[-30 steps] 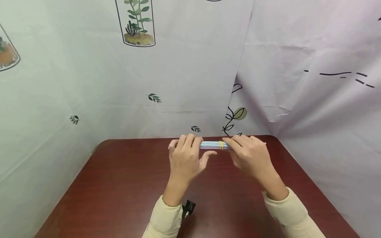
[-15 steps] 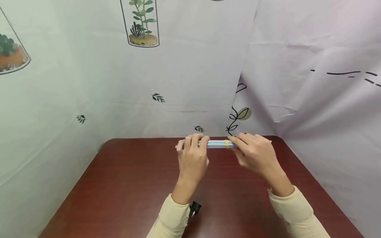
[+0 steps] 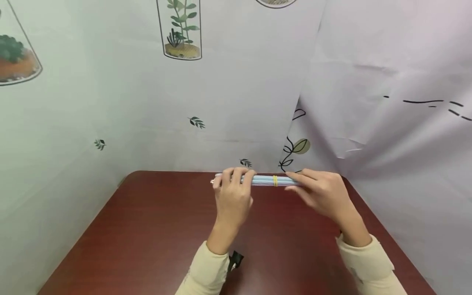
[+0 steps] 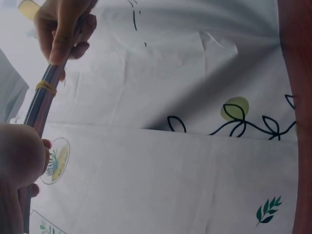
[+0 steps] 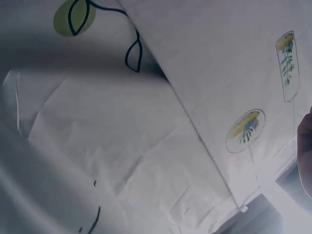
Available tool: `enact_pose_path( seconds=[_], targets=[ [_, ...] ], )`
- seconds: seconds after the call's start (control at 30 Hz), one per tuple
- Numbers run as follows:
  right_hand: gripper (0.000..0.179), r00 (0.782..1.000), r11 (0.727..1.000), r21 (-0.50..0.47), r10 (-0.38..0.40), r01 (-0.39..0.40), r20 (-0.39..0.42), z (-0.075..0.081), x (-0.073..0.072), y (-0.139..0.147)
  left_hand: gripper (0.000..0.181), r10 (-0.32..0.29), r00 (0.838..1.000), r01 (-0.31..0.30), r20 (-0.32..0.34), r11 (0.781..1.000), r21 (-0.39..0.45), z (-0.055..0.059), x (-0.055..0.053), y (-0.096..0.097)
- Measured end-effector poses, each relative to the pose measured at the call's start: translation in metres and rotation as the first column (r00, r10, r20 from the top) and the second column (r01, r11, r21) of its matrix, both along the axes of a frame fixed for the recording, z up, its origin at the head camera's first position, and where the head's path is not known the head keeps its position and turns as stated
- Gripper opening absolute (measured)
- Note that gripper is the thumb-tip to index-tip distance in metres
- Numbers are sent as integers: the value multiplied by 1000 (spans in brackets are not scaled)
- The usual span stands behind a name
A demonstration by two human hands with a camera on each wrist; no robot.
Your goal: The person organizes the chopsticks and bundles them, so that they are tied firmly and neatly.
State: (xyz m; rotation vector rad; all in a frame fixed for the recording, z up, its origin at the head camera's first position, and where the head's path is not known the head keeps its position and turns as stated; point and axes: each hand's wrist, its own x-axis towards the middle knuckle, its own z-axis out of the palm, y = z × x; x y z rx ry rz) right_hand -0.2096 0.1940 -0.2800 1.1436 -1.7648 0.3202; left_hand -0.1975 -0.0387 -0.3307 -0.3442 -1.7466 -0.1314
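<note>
A bundle of slim pale-blue and lilac sticks [image 3: 262, 180] is held level above the far part of the table, a yellow rubber band [image 3: 275, 180] wound around it. My left hand [image 3: 233, 196] grips its left part, fingers curled over the top; a few pinkish-white tips poke out beyond them. At the other end, my right hand [image 3: 324, 192] pinches the bundle between thumb and fingers, to the right of the band. The left wrist view shows the banded bundle [image 4: 41, 105] running between both hands. Only a sliver of hand [image 5: 305, 156] enters the right wrist view.
A dark red-brown table [image 3: 166, 229] lies beneath both arms. Pale cloth walls [image 3: 236, 90] printed with plants and jars stand behind it and at both sides. A small black device [image 3: 236, 259] sits at the left sleeve's cuff.
My right hand has shifted rightward along the bundle, baring more of it beside the band. The left thumb, earlier sticking out, is now tucked in out of sight.
</note>
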Motion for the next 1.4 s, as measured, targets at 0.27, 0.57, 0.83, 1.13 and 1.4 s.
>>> enact_pose_path(
  seconds=[0.27, 0.57, 0.83, 1.13, 1.4],
  targets=[
    [39, 984, 988, -73, 144, -137, 107, -5, -3, 8, 40, -163, 980, 164, -116, 986, 5, -3, 2, -4],
    [39, 988, 986, -115, 127, -117, 83, -6, -4, 15, 28, -231, 963, 231, -135, 973, -16, -1, -8, -7],
    [36, 969, 965, -167, 223, -204, 104, -23, 0, 22, 41, -635, 772, 627, 10, 765, 146, -20, -11, -27],
    [25, 818, 878, -268, 471, -397, 330, -14, 0, 23, 11, -876, 470, 826, -104, 396, 401, -12, -19, -29],
    [29, 622, 712, -516, 688, -477, 374, -22, -4, 12, 16, -881, 411, 790, -235, 216, 573, -7, -15, -26]
  ],
)
